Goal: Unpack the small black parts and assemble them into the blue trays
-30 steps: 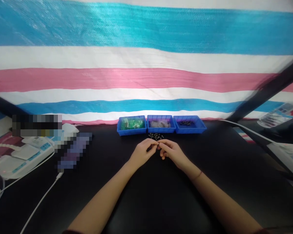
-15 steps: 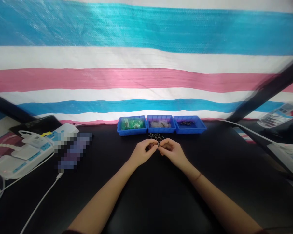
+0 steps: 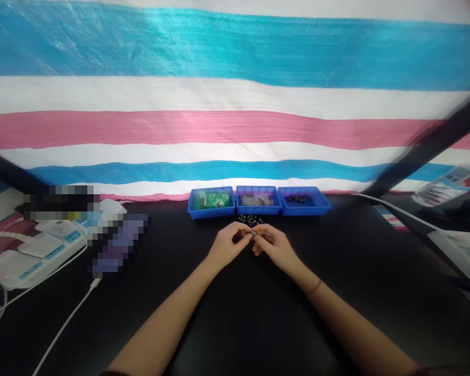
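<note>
My left hand (image 3: 229, 245) and my right hand (image 3: 276, 248) meet at the fingertips over the black table. Between the pinched fingers of both is a small metallic part (image 3: 253, 233), too small to make out in detail. Just beyond the fingertips lies a loose pile of small dark and silver parts (image 3: 249, 219). Behind it three blue trays stand in a row: the left tray (image 3: 211, 213) holds green and clear material, the middle tray (image 3: 258, 210) pale packets, and the right tray (image 3: 304, 210) a few small dark pieces.
At the left, white power strips (image 3: 43, 259) with plugs and cables lie beside a blurred phone-like object (image 3: 119, 244). A white cable runs toward the near edge. To the right are another white power strip (image 3: 460, 250) and a clear plastic item (image 3: 446, 185). A striped sheet (image 3: 235, 128) hangs behind.
My right hand's fingers have shifted slightly around the small part, its lower fingers now further down. My left hand is almost unmoved.
</note>
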{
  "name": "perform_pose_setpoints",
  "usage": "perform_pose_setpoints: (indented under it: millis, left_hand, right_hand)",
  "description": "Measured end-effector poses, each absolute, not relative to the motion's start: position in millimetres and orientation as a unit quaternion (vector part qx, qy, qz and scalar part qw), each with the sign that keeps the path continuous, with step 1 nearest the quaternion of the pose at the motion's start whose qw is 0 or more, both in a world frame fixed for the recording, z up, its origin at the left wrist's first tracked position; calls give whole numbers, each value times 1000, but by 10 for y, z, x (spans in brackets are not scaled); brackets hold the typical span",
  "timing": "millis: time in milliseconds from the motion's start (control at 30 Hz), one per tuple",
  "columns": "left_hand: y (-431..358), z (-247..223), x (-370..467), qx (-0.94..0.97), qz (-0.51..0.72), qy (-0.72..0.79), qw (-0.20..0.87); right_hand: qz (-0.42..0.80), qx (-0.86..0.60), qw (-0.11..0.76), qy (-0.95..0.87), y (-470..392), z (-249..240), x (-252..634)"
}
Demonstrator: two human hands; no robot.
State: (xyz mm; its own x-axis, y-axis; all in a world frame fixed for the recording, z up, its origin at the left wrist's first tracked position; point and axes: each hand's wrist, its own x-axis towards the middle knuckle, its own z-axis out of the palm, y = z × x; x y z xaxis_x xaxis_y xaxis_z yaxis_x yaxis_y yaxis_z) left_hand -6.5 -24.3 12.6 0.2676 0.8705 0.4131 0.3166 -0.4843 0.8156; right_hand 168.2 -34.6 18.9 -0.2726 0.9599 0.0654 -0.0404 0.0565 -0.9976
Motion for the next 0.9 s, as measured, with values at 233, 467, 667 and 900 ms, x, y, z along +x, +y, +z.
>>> perform_pose_setpoints:
  millis: [233,467,667,900]
  left_hand:
    - [-244,146,-61,757,450,393,265]
    - [-248,155,-61,772,437,390,246]
    - [-167,79,-123,769,395,478,156]
    - [-146,-12,-140,808,296,502,85]
  right_hand:
    - [610,-400,469,-499,-336,215,1714]
    - [602,-399,486,-492,-306,239,1719]
    - [472,-468,630,-402,-21,300,2123]
    - [473,-478,629,-390,102,304,2409]
